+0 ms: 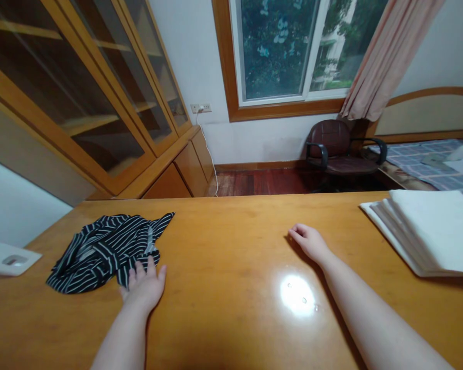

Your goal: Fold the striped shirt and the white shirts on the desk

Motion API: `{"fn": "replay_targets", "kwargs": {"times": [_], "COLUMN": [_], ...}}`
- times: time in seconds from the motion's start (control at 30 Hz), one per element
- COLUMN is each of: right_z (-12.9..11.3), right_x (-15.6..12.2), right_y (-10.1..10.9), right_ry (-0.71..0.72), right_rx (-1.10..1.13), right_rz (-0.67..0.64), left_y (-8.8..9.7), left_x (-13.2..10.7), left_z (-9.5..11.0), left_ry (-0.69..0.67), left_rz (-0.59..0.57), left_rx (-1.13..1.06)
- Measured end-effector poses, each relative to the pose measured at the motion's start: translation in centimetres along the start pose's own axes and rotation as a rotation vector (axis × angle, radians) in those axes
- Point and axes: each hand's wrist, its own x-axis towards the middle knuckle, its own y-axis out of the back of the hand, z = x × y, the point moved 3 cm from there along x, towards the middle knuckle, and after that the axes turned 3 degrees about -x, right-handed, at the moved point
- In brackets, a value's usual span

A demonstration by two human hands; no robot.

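Observation:
A crumpled black cloth garment with white stripes (104, 252) lies in a heap on the left of the wooden table (224, 257). At its near right edge is my left hand (146, 285), fingers spread and stretched out, the fingertips over or against the fabric. My right hand (308, 241) rests on the tabletop to the right of the middle, its fingers curled in. Whether anything is inside those curled fingers is hidden from this angle.
White folded boards or sheets (432, 231) are stacked at the table's right. A white piece with slots (11, 259) juts in at the left edge. Beyond the table stand a glass-door cabinet (100, 92), an office chair (335, 149) and a bed (428, 154).

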Motion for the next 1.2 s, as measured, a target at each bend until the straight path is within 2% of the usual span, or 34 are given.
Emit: {"fn": "replay_targets", "kwargs": {"times": [0.13,0.23,0.33,0.4,0.6,0.77,0.87,0.97,1.07,1.2], "right_z": [0.1,0.3,0.4,0.5,0.4,0.4,0.5,0.5,0.1,-1.3], "right_x": [0.0,0.1,0.1,0.1,0.1,0.1,0.2,0.2,0.0,-0.6], "right_y": [0.0,-0.1,-0.2,-0.2,-0.1,-0.1,-0.1,-0.3,-0.5,-0.9], "right_ry": [-0.002,0.005,0.009,0.005,0.003,0.010,0.014,0.004,0.031,0.169], "right_rx": [0.040,0.058,0.073,0.078,0.092,0.115,0.122,0.175,0.258,0.250], "right_rz": [0.009,0.024,0.019,0.015,0.017,0.019,0.022,-0.007,-0.054,-0.131], "left_y": [-1.8,-2.1,-2.1,-2.0,-1.5,-2.8,-4.0,-4.5,-3.9,-2.8], "left_x": [-0.9,-2.3,-4.7,-7.0,-13.9,-17.5,-18.3,-18.0,-17.2,-16.6], "left_z": [2.3,4.6,7.4,9.7,17.1,21.7,22.8,22.9,22.6,22.5], "left_ry": [-0.162,-0.227,-0.394,-0.556,-0.973,-1.223,-1.317,-1.418,-1.491,-1.511], "left_rz": [-0.014,0.034,0.047,-0.002,-0.278,-0.365,-0.366,-0.404,-0.461,-0.499], "left_rx": [0.182,0.270,0.248,0.179,0.015,-0.053,-0.098,-0.162,-0.229,-0.273]}}
